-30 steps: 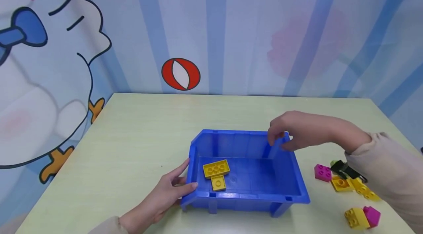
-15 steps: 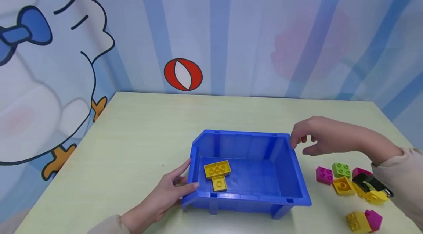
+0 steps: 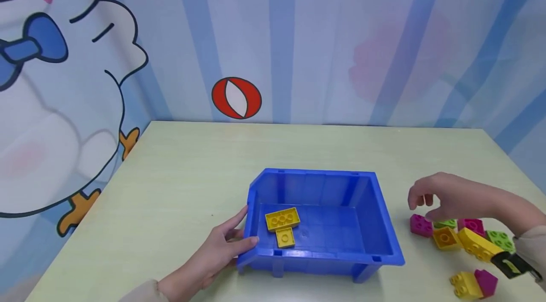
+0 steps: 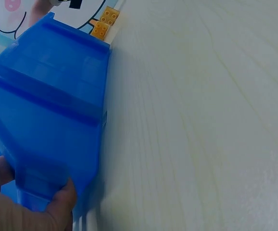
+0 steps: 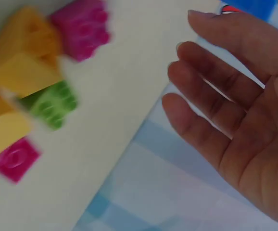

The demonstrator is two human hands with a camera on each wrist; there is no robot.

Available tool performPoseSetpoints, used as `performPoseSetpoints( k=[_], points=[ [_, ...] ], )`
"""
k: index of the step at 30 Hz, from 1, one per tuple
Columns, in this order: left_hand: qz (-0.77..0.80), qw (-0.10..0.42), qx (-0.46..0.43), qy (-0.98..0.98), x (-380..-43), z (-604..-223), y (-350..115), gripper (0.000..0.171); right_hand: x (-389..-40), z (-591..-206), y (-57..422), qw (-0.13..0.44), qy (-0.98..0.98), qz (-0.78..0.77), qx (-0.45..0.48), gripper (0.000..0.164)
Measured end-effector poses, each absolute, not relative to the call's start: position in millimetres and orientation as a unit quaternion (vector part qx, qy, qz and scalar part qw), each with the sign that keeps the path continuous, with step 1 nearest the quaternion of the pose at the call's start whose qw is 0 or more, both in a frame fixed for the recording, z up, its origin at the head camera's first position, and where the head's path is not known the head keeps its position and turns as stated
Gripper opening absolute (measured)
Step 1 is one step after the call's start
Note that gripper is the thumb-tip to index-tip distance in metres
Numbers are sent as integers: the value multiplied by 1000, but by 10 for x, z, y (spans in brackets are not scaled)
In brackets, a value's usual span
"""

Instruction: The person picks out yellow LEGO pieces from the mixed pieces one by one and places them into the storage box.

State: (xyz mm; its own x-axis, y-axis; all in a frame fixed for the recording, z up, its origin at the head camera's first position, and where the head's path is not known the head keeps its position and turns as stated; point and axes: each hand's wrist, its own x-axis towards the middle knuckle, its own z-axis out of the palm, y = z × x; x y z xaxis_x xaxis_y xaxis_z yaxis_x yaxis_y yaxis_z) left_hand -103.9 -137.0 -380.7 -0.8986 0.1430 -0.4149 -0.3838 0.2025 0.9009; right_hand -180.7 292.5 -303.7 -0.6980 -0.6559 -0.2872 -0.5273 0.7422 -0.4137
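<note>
My left hand (image 3: 217,250) grips the left end of a blue plastic bin (image 3: 320,259), thumb over its rim and fingers outside, as the left wrist view also shows. Inside the bin lie two yellow toy bricks, a longer one (image 3: 283,219) and a small square one (image 3: 285,238). My right hand (image 3: 458,197) is empty, its fingers loosely bent, above the bricks right of the bin. Closest below it are a magenta brick (image 3: 421,225) and a partly covered green brick (image 3: 445,223). In the right wrist view the palm (image 5: 259,159) shows nothing held.
Beside these lie an upturned yellow brick (image 3: 447,238), a yellow sloped brick (image 3: 479,245), a crimson brick (image 3: 471,226) and another green one (image 3: 500,240). Nearer the front are a studded yellow brick (image 3: 466,285) and a magenta one (image 3: 486,283). A printed cloth (image 3: 320,55) hangs behind the table.
My right hand has moved from over the bin's far right corner rightward and down to above the loose bricks. My left hand keeps its grip on the bin.
</note>
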Motion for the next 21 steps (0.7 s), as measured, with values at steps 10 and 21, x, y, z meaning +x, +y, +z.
performPoseSetpoints(
  k=[10, 21],
  points=[
    [625, 212, -84, 746, -1035, -3788, -1357, 79, -1644, -3414, 3424, 236, 919, -156, -276, 32],
    [625, 213, -84, 746, -1020, -3784, -1345, 79, -1579, -3568, 3422, 202, 921, -159, -292, 35]
  ],
)
